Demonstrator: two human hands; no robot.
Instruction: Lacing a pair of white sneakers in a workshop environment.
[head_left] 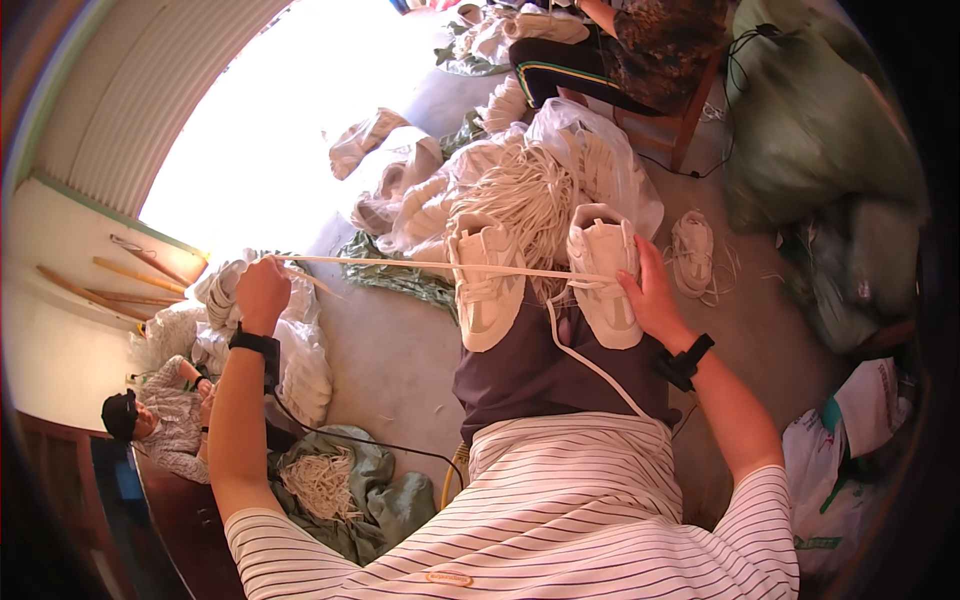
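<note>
Head view, looking down over a striped shirt and dark lap. Two white sneakers sit on the lap: left sneaker (pixel 487 290) on the lap's left side, right sneaker (pixel 606 275) on its right, toes pointing away from the person. A long cream shoelace (pixel 400 264) runs taut and roughly horizontal from the right sneaker across the left sneaker's top and out to the left hand (pixel 260 292). Left hand: raised well out to the left of the lap, fist closed on the lace end; black wrist strap w/ cable below it. Right hand (pixel 655 295): fingers wrapped on the outer side of the right sneaker, steadying it; black strap at wrist. A second length of lace drops from the right sneaker's near end in a curve down the lap toward the shirt.

Beyond the sneakers, on the floor (pixel 390 350): a heap of loose cream laces (pixel 525 195), more white sneakers in clear plastic bags (pixel 600 150). Single sneaker (pixel 692 250) lies on the floor to the right. Another lace bundle (pixel 320 482) rests on green cloth at lower left. Seated person (pixel 165 415) at far left; another seated at top edge.
</note>
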